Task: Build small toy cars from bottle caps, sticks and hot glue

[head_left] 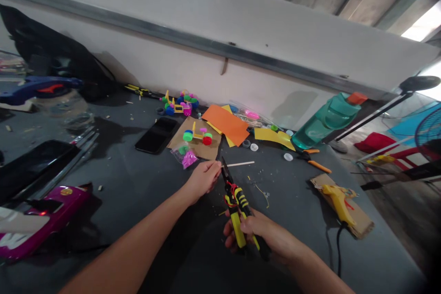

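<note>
My left hand (204, 178) is closed, its fingertips pinching one end of a thin pale stick (241, 163). The stick sticks out to the right beyond the jaws of a pair of pliers (235, 204), which meet it close to my fingertips. Whether the jaws are fully closed on the stick is too small to tell. Wrapped round the yellow-and-black handles is my right hand (253, 232); red cord or wire is wound near the pliers' pivot. Just beyond my left hand lies a bag of pink and green pieces (188, 157).
A small wheeled toy (197, 135) stands on cardboard (175, 140) beside a black phone (156, 135) and orange paper (227, 121). At right are a teal bottle (325, 121), orange-handled pliers (319, 165) and a yellow glue gun (339, 202) on cardboard. A magenta device (65, 206) sits at left.
</note>
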The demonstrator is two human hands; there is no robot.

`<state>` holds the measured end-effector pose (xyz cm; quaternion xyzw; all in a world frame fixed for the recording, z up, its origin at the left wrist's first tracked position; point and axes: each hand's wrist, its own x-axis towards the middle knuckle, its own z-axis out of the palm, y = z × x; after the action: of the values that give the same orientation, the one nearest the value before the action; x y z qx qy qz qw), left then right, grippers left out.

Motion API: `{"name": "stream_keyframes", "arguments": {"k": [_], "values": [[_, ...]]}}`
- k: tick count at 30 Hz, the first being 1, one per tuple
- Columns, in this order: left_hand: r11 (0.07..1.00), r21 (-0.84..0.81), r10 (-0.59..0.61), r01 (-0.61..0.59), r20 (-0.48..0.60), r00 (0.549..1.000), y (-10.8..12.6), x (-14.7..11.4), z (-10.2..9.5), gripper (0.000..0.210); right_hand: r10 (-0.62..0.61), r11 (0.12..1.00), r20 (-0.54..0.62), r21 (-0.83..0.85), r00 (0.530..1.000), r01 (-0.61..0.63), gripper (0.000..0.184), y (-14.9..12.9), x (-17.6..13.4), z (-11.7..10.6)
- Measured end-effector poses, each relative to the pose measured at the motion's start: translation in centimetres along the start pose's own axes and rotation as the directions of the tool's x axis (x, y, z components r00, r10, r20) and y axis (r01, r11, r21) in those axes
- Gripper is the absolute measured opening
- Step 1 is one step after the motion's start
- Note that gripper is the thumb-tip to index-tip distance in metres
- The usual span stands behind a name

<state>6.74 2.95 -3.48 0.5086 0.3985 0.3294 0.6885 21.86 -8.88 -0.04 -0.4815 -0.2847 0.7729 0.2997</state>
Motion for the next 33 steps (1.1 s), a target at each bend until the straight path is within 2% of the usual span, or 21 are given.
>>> {"name": "stream_keyframes", "arguments": {"k": [8, 19, 33], "values": [[0.990, 0.131, 0.059, -0.055, -0.029, 0.998, -0.31, 0.05, -0.42, 0.034, -0.010, 1.000, -0.061, -0.024, 0.998, 0.008, 0.043, 0.09, 0.00, 0.67], [0.998, 0.039, 0.057, -0.055, -0.065, 0.996, -0.52, 0.13, 0.07, 0.033, -0.064, 0.998, -0.048, 0.013, 0.997, 0.065, 0.041, 0.57, -0.09, 0.46], [0.995, 0.096, 0.045, -0.036, -0.087, 0.995, -0.24, -0.02, 0.16, 0.035, -0.043, 0.999, -0.044, -0.008, 0.998, 0.043, 0.040, 0.44, -0.03, 0.56]]}}
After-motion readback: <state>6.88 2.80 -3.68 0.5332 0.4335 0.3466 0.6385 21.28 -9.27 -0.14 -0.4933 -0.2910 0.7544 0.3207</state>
